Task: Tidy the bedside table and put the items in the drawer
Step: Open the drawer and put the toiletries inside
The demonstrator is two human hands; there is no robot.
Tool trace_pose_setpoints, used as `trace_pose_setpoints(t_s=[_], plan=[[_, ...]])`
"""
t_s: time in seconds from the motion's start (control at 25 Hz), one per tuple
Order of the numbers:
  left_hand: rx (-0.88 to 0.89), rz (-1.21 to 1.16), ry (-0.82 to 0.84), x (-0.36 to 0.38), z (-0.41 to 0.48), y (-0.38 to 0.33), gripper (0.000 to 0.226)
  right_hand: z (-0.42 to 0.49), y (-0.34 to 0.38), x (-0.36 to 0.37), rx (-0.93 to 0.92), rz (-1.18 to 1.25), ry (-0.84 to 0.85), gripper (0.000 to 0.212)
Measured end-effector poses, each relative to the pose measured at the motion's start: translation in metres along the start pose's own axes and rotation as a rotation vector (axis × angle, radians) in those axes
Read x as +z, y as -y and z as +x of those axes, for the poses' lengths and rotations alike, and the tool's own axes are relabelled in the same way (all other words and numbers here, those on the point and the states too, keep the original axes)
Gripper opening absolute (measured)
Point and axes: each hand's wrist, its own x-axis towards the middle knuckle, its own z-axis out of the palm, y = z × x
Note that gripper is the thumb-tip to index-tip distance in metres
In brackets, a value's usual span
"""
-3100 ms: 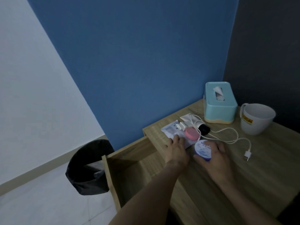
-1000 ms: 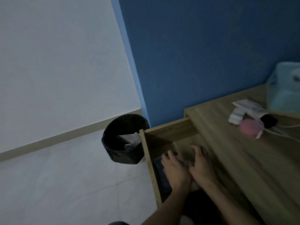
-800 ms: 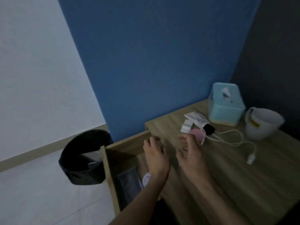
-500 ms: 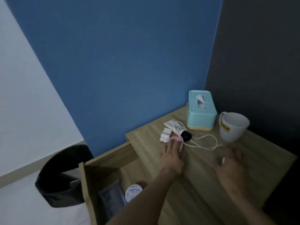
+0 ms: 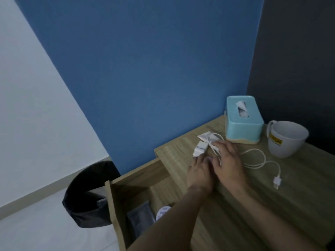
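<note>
On the wooden bedside table my left hand lies with its fingers closed over the small pink round case, which is almost hidden. Just ahead of its fingertips lies a white charger plug. My right hand sits right beside it, its fingers curled over the white tube and part of the white cable. The cable's plug end lies loose to the right. The open drawer at the left holds a dark packet and a round white tin.
A teal tissue box stands at the back against the blue wall. A white mug stands to its right by the dark wall. A black waste bin sits on the floor left of the drawer.
My right hand has swung in from the right side of the table to the tube next to my left hand. The tin and packet from earlier now lie in the drawer.
</note>
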Motion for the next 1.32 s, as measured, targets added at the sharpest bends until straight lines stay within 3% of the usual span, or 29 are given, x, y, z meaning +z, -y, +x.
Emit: trace_pose_setpoints(t_s=[0.12,0.36,0.52,0.6,0.76,0.88,1.0,1.16,1.32], plan=[[0.003,0.05,-0.007,-0.001,-0.009,0.013,0.052,0.016,0.015,0.029,-0.038,-0.06,0.181,0.037],[0.025,-0.117,-0.13,-0.018,-0.03,0.051,0.03,0.026,-0.001,0.056,-0.04,-0.422,0.522,0.052],[-0.067,-0.161,-0.143,-0.031,-0.046,0.068,0.035,0.017,0.012,0.057,-0.115,-0.775,0.418,0.04],[-0.119,-0.18,-0.148,-0.034,-0.058,0.074,0.037,0.014,0.022,0.057,-0.062,-0.82,0.421,0.036],[-0.251,-0.264,-0.12,-0.04,-0.084,0.082,0.042,-0.013,0.036,0.059,0.002,-0.673,0.435,0.026],[-0.339,-0.291,-0.063,-0.042,-0.114,0.092,0.046,-0.051,0.061,0.059,0.028,-0.39,0.457,0.033],[-0.465,-0.253,0.051,-0.034,-0.145,0.104,0.054,-0.096,0.083,0.06,0.03,-0.26,0.488,0.036],[-0.621,-0.241,0.183,-0.014,-0.17,0.121,0.053,-0.142,0.08,0.072,0.1,-0.328,0.637,0.034],[-0.696,-0.242,0.182,-0.004,-0.168,0.129,0.054,-0.148,0.066,0.09,0.283,-0.294,0.7,0.034]])
